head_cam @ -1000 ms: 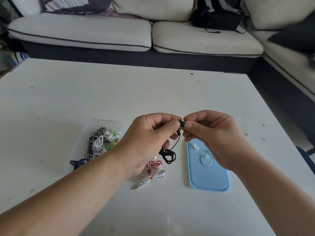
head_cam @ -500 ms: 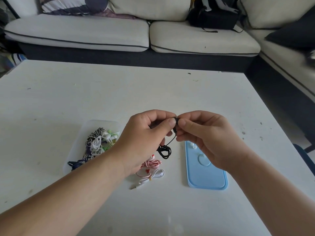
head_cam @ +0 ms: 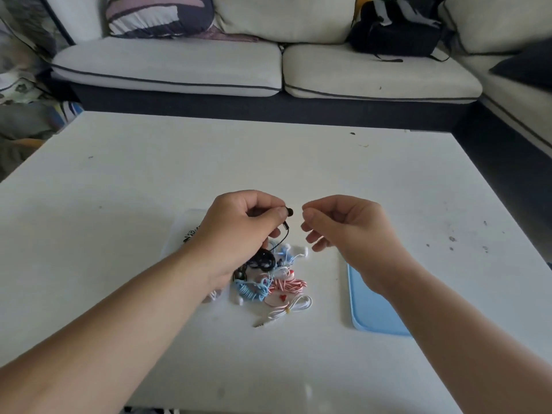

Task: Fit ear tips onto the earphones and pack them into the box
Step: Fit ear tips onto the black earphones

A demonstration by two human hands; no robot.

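Earbud (head_cam: pixel 288 211) now pokes out clear of left hand (head_cam: pixel 239 225), pinched thumb to index, held up over the table (head_cam: pixel 119 189). Half a second ago both hands were joined on it. Right hand (head_cam: pixel 343 228) has since backed off sideways, fingers loosely curled, nothing visible in them. There's a gap between the hands and no contact.

My read: tip pushed on, press step done. Can't confirm the seating, too small.

Cable (head_cam: pixel 286 237) drops from left hand to its black coil (head_cam: pixel 263 261), which is over or on the pile (head_cam: pixel 283 285); can't tell which. Box (head_cam: pixel 179 234) is mostly hidden behind left hand, tray (head_cam: pixel 373 309) is under right wrist. Likely next: other bud, or this set goes in the box.
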